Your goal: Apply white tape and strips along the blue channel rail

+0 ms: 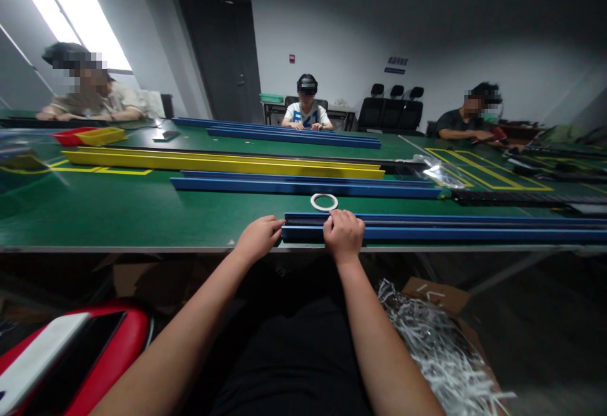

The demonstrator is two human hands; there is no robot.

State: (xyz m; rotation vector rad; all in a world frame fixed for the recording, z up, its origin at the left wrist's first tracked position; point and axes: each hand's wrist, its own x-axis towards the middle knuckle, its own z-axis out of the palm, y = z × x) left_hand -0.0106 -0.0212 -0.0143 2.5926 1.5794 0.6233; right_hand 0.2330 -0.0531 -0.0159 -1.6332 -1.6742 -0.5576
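The blue rail (474,235) lies lengthwise on the green table (118,220), close beside the front edge, its near end between the person's hands and its far end beyond the right of view. The left hand (258,238) sits at the rail's near end, fingers bunched together with the tips at the opening; whether they pinch anything cannot be told. The right hand (344,234) rests over the rail a little further along, fingers curled in; the fingertips are hidden, so its grip cannot be confirmed. A white ring (317,207) lies just behind the rail, near the right hand. Risks, as judged: a hard push at the end could slide the rail lengthwise; a pull toward the body could tip it over the edge; a backward shove could knock the ring; bare fingertips could scrape on the cut end.
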